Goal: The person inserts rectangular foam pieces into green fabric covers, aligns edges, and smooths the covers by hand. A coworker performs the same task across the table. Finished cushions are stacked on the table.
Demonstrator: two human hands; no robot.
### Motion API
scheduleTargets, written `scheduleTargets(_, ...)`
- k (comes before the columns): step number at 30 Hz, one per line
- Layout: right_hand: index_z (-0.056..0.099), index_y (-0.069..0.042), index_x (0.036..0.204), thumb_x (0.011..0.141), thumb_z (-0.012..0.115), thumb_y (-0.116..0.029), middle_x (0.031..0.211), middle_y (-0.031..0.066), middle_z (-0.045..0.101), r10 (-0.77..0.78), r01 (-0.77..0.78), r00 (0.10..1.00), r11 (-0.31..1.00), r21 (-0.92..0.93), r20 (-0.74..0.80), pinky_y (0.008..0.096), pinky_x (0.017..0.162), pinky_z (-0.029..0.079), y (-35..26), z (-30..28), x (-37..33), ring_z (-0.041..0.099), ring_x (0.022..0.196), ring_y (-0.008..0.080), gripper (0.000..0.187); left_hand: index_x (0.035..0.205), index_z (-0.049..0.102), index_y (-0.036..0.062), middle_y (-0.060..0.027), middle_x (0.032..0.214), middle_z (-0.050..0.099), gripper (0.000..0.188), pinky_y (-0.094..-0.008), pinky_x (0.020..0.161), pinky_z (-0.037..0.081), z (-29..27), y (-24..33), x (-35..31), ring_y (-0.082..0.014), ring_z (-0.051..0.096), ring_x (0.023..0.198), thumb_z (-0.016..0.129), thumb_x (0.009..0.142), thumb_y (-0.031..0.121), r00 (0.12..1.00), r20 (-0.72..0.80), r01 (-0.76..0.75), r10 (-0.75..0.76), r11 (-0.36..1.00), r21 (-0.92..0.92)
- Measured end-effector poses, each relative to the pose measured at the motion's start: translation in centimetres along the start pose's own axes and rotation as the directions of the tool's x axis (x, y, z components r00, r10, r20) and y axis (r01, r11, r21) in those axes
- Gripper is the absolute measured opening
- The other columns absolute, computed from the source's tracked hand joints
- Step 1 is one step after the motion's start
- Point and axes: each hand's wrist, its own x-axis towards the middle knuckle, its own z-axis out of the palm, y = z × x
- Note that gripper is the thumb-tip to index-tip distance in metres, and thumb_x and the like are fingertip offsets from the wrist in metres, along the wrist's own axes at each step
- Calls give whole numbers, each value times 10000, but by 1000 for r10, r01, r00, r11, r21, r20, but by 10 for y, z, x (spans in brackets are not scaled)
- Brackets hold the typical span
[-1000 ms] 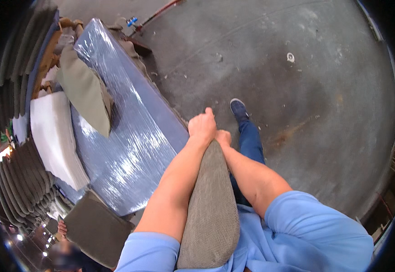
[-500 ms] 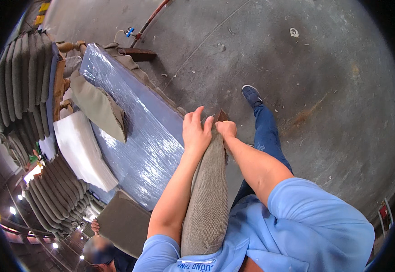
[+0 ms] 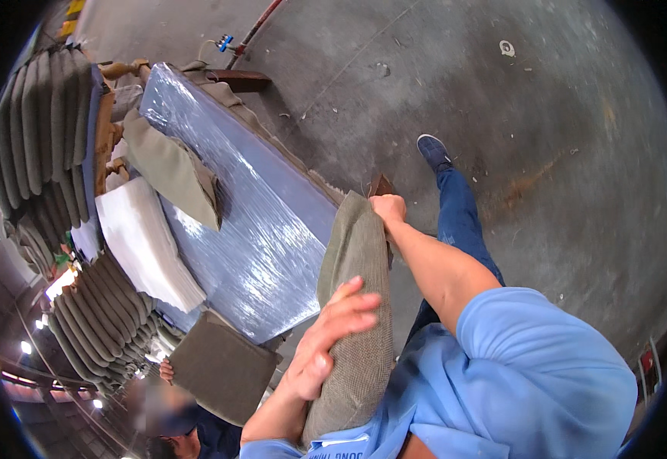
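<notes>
A thick grey-brown fabric cushion [image 3: 358, 348] stands on its edge in front of me, its near end against my blue shirt. At its far top corner my right hand [image 3: 388, 209] is closed, gripping the fabric. My left hand [image 3: 332, 330] is over the cushion's left side, fingers apart and slightly blurred, with nothing in it. Whether its fingertips touch the cloth, I cannot tell. A looser flap of fabric shows along the cushion's far left side. The right hand's fingertips are hidden behind the corner.
On the left lies a table wrapped in clear plastic film [image 3: 253, 237], bearing a loose fabric cover [image 3: 169, 164] and white padding sheets [image 3: 146, 245]. Stacked cushions [image 3: 42, 122] stand beyond. At lower left a co-worker's hand [image 3: 166, 371] holds another cushion [image 3: 222, 367]. A red hose [image 3: 257, 30] crosses the floor.
My left hand has left the cushion's far end and come back toward me, opening. The right hand stays at the far corner. The co-worker's cushion has shifted and shows more fully.
</notes>
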Motion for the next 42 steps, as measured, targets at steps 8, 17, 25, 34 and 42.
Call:
scheduleTargets(8, 796, -71, 998, 844, 696, -437, 1145, 196, 744, -53, 59, 998, 987, -147, 40, 468, 963, 521, -6, 0, -1, 685, 1127, 403, 410, 1644, 281, 74, -164, 1687, 300, 726, -406, 1281, 145, -12, -136, -5, -285, 194, 1590, 263, 1099, 554, 868, -176, 466, -464, 884, -35)
scheduleTargets(17, 629, -92, 1118, 974, 669, -503, 1013, 70, 677, -252, 246, 967, 962, 117, 43, 418, 863, 497, 2, -104, -58, 628, 958, 251, 438, 1635, 257, 22, -136, 1697, 288, 741, -412, 1275, 151, 8, -37, -24, -281, 225, 1580, 384, 1107, 526, 837, -213, 503, -504, 862, -64)
scheduleTargets(25, 593, -115, 1427, 1011, 600, -442, 1517, 208, 470, -780, 866, 357, 483, 132, 513, 435, 1209, 301, -22, -97, -199, 381, 1467, 348, 529, 1645, 242, 33, -162, 1712, 221, 689, -392, 1277, 165, 49, -99, -153, -274, 185, 1588, 299, 1128, 485, 788, -315, 423, -529, 837, -348)
scheduleTargets(34, 735, -64, 1132, 1007, 555, -341, 1310, 181, 639, -950, 941, 148, 221, 256, 274, 406, 1142, 370, 4, -76, -261, 596, 1248, 312, 353, 1637, 274, 25, -129, 1681, 306, 697, -370, 1270, 171, 41, -91, -183, -240, 259, 1556, 318, 1127, 497, 902, -355, 98, -245, 918, -385)
scheduleTargets(42, 643, -29, 702, 1078, 419, -296, 789, 140, 705, -968, 677, 170, 252, 691, 186, 383, 835, 515, -29, -73, -293, 658, 800, 240, 512, 1538, 476, 29, -119, 1548, 520, 538, -335, 1204, 316, 28, -41, -143, -207, 470, 1422, 303, 1144, 352, 835, -490, 204, -249, 968, -144)
